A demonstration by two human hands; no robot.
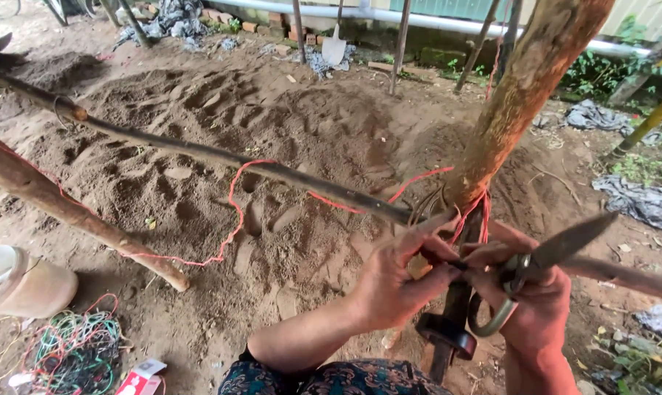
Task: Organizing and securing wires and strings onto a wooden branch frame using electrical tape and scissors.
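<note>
Nearest, the left hand point(393, 281) and right hand point(536, 300) are pressed together, fingertips pinching the red string point(471, 219) where it wraps the upright wooden post point(525, 95). The right hand is also closed around the handle of a pair of scissors point(547, 260), whose blades point up and away to its right. Just beyond the hands, a long dark pole point(221, 157) crosses the post. Further left of the hands, the string trails over sandy ground point(287, 124). Far beyond, a shovel point(334, 47) stands.
</note>
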